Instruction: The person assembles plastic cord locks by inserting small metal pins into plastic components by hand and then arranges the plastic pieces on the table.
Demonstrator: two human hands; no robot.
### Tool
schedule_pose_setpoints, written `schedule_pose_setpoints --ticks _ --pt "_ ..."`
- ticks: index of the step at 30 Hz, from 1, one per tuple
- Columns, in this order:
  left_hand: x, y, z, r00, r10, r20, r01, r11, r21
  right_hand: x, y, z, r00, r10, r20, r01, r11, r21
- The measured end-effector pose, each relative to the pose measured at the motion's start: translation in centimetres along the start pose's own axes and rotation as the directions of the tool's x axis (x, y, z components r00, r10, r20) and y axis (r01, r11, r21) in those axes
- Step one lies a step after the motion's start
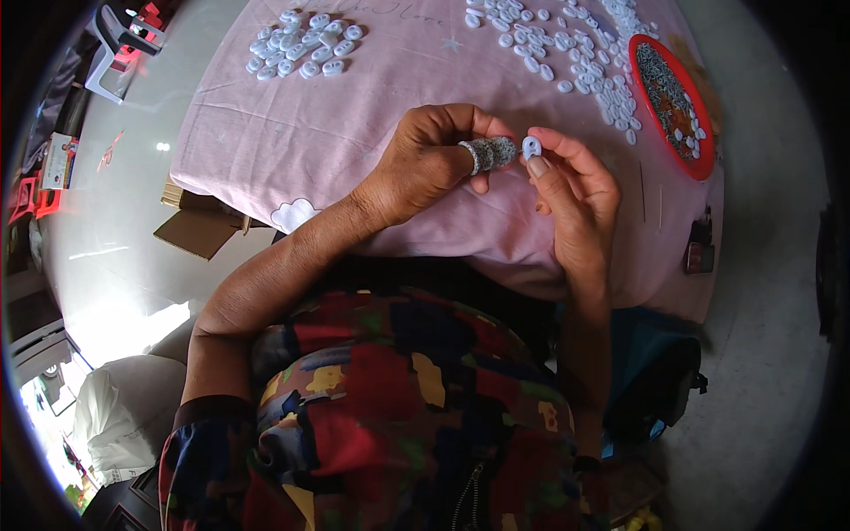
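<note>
Pinching a small white oval plastic piece between thumb and forefinger of the right hand, clamped at the fingertips, dark opening toward the camera, just above the near part of a pink cloth. Facing it closely with the left hand, curled, wearing a grey knitted finger cover on one digit, with fingertips showing above and below; cannot tell about anything gripped behind that cover, nor about contact between cover and piece. Strewn over the far right of the cloth with a broad scatter of white oval pieces, trailing down to the right as far as a red tray. Filled, inside that tray, with small grey bits and, toward the near end, a few white pieces like the pinched one. Heaped at far left with a smaller pile of white oval pieces, well apart from both hands. Lying right of the right hand, near the tray, with two thin needle-like rods and, by the cloth's right edge, a small dark object too unclear to name. Crowded below the tabletop by an open cardboard box at left and a dark and teal bag at right.
</note>
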State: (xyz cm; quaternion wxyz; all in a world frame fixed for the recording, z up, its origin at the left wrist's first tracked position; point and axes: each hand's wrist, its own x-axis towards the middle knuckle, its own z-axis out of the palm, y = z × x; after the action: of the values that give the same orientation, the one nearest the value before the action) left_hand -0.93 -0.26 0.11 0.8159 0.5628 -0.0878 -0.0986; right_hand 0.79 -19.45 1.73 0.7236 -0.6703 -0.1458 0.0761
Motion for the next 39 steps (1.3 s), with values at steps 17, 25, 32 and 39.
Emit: schedule_pose_setpoints --ticks 17,25,32,39 --pt "0.14 -0.48 0.06 1.000 0.020 -0.017 -0.021 0.998 -0.067 -0.05 -0.34 -0.30 0.998 -0.050 0.030 0.052 0.994 -0.095" --pt "-0.06 -0.21 0.00 1.000 0.002 -0.004 -0.002 0.997 -0.082 -0.02 -0.59 -0.28 0.999 -0.033 0.040 0.036 0.996 -0.078" --pt "-0.16 -0.43 0.14 1.000 0.021 -0.024 -0.023 0.994 -0.107 -0.01 -0.59 -0.27 0.999 -0.025 0.027 0.027 0.996 -0.089" --pt "-0.28 -0.34 0.08 0.999 0.045 -0.002 -0.045 0.999 -0.030 -0.09 -0.58 -0.20 0.998 -0.052 0.030 0.055 0.992 -0.110"
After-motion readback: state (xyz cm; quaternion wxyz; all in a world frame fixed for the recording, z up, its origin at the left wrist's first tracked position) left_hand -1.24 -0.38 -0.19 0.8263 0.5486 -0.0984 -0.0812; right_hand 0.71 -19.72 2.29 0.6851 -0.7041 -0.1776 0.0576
